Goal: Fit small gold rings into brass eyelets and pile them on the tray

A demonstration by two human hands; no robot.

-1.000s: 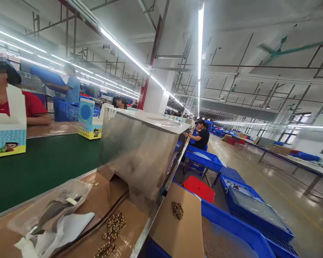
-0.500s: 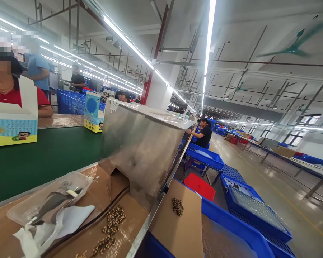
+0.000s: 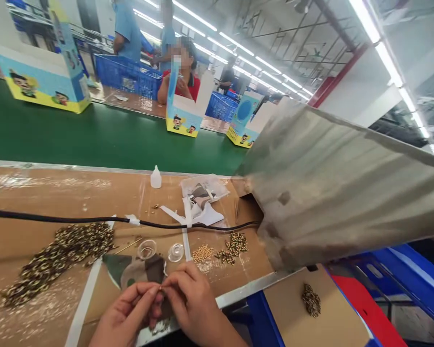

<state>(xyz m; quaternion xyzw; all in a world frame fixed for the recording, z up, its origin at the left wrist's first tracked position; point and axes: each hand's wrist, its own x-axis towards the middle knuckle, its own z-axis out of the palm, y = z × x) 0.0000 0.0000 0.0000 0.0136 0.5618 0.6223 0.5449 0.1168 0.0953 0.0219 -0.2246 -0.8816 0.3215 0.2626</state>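
My left hand (image 3: 128, 311) and my right hand (image 3: 191, 301) meet at the near edge of a cardboard-covered bench (image 3: 39, 193). Their fingertips are pinched together on a tiny part too small to name. Just beyond them lie a camouflage-patterned piece (image 3: 130, 271), two small clear cups (image 3: 147, 249), a pile of pale beads (image 3: 202, 252) and a cluster of dark patterned small parts (image 3: 233, 246). A large heap of the same patterned parts (image 3: 63, 253) spreads to the left.
A black cable (image 3: 75, 219) crosses the bench, taped down. A small white bottle (image 3: 155, 177) and a clear tray (image 3: 203, 188) sit behind it. A steel housing (image 3: 340, 188) rises at right. Colourful boxes (image 3: 39, 79) ride the green belt (image 3: 94, 140); other people work beyond it.
The view has swung down and to the left, from the factory hall to the bench. Both of my hands have come into view, pinched together.
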